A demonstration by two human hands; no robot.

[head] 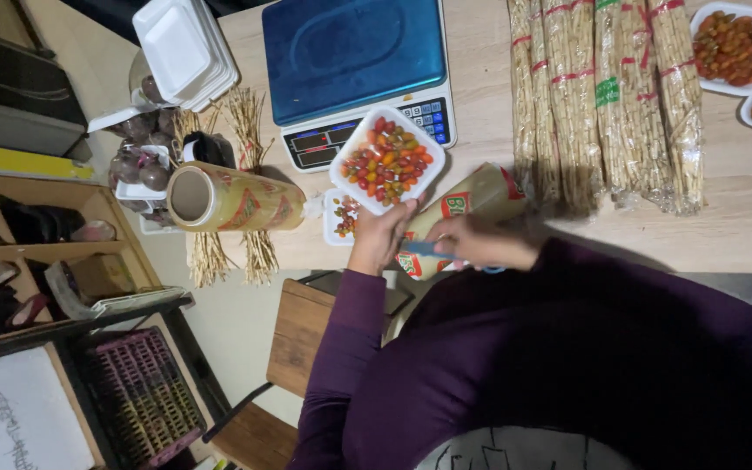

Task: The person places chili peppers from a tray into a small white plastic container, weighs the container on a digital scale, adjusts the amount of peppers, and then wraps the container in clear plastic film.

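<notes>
The left hand (pixel 382 233) grips the near edge of a white foam tray of mixed cherry tomatoes (pixel 386 159), holding it just in front of the blue digital scale (pixel 357 65), while the right hand (pixel 479 241) is closed around a slim blue tool (pixel 435 251) and rests on a roll of cling film (pixel 463 213) lying on the wooden table (pixel 741 200). This tray looks filled but not yet wrapped. Two more filled trays (pixel 735 45) sit at the far right beyond the bundles of dried stalks (pixel 607 96), another small tray (pixel 341 218) lies under the held one, and a stack of empty foam trays (pixel 183 48) waits at the left beside a second film roll (pixel 232 198).
</notes>
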